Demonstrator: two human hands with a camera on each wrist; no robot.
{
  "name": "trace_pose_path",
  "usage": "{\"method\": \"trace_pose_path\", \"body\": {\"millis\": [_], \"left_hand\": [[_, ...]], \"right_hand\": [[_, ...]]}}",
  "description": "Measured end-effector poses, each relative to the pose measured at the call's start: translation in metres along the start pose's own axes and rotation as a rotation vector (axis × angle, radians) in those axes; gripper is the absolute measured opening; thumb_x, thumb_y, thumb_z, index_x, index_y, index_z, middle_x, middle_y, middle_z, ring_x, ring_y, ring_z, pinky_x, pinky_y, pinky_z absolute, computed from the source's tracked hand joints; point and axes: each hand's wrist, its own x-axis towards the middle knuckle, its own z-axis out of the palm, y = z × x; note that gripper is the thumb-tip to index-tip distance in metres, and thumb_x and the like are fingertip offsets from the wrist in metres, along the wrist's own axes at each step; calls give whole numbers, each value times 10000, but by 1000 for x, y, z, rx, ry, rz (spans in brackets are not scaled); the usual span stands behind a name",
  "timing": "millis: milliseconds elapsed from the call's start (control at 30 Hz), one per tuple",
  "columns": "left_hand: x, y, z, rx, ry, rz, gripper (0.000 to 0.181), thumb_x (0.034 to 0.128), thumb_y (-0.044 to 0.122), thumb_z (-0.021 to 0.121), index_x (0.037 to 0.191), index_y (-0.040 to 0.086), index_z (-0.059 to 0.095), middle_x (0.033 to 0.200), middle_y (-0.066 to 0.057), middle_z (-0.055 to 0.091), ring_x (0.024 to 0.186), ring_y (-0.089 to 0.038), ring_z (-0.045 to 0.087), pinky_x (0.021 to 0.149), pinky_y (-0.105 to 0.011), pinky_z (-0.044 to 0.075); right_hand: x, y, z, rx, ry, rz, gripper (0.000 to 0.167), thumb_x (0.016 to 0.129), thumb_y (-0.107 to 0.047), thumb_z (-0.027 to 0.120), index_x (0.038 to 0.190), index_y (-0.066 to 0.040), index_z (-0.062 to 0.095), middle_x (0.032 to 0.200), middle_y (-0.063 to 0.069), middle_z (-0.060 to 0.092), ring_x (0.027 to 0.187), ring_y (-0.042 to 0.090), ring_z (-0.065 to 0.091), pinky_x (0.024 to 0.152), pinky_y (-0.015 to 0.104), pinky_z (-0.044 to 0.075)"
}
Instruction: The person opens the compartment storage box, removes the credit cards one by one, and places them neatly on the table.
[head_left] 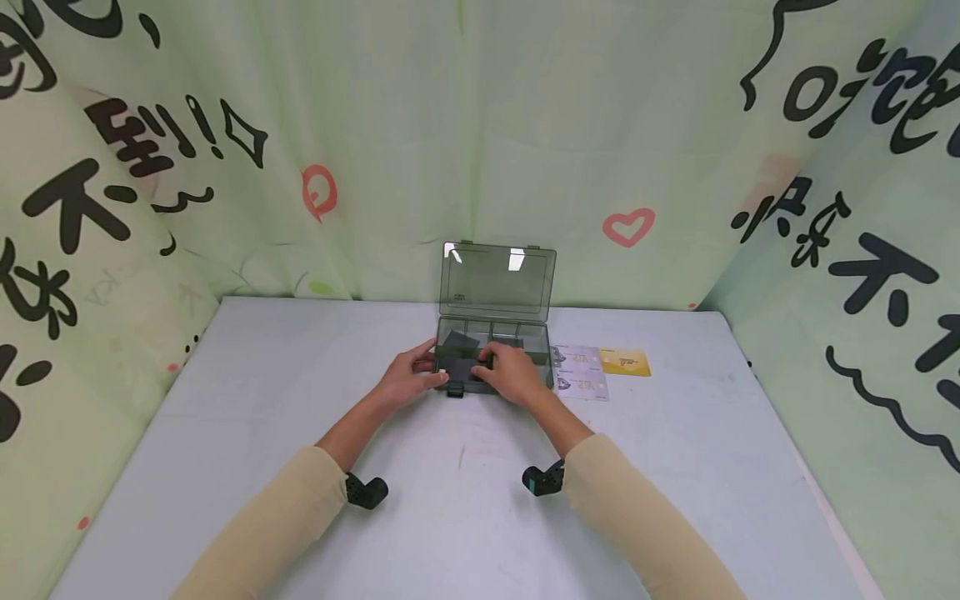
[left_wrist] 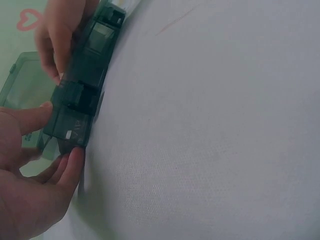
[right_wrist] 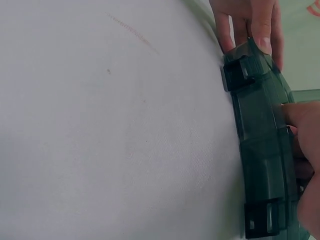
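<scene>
A see-through dark grey compartment box (head_left: 538, 335) stands at the back of the table with its clear lid (head_left: 495, 279) raised behind it. My left hand (head_left: 407, 379) grips the box's left end. In the left wrist view the thumb lies on the upper rim and the fingertips press the outer wall. My right hand (head_left: 513, 375) reaches into the box, thumb and forefinger bent around a small dark piece, largely hidden by the fingers. Flat dark pieces (head_left: 459, 340) lie in the left part of the box. Front latches (right_wrist: 262, 219) hang along its near side.
Right of the box lie purple printed notes or cards (head_left: 583, 385) and a yellow one (head_left: 626, 362). The white table (head_left: 300, 350) meets a pale green printed curtain (head_left: 390, 167) at the back and sides.
</scene>
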Motion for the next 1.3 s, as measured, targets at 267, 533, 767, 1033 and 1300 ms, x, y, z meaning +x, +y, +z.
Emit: {"method": "trace_pose_path", "body": {"millis": [267, 533, 767, 1033, 1300], "left_hand": [[-2, 1, 1, -12, 6, 1, 750, 895, 162, 687, 1534, 182, 295, 1432, -170, 487, 1326, -315, 494, 1031, -452, 476], [-1, 1, 1, -21, 4, -17, 757, 894, 160, 695, 1535, 200, 294, 1442, -148, 482, 1337, -303, 482, 1036, -454, 470], [0, -2, 2, -14, -1, 1, 754, 896, 164, 693, 1535, 189, 293, 1439, -160, 484, 1333, -307, 489, 1038, -457, 469], [0, 0, 2, -8, 6, 4, 754, 896, 157, 689, 1536, 175, 290, 1423, -157, 497, 1319, -304, 502, 1024, -443, 481], [0, -1, 2, -5, 9, 7, 762, 889, 151, 695, 1535, 166, 291, 1408, -157, 506, 1315, -309, 501, 1023, -442, 481]], "right_hand": [[0, 1, -2, 121, 6, -9, 206, 905, -280, 682, 952, -94, 606, 592, -24, 415, 517, 126, 364, 509, 257, 316], [-1, 1, -8, 127, -88, -76, 116, 917, -166, 628, 963, -70, 675, 598, -41, 438, 561, 109, 404, 600, 245, 375], [-4, 3, -9, 163, -64, -99, 140, 937, -166, 616, 988, -52, 679, 620, -32, 465, 568, 112, 418, 599, 248, 386], [-7, 3, -13, 207, -1, -112, 128, 931, -156, 617, 982, -55, 677, 641, -41, 442, 591, 116, 404, 618, 252, 371], [-12, 5, -19, 251, 24, -136, 114, 936, -172, 631, 986, -77, 672, 679, -33, 427, 639, 130, 409, 650, 271, 372]]}}
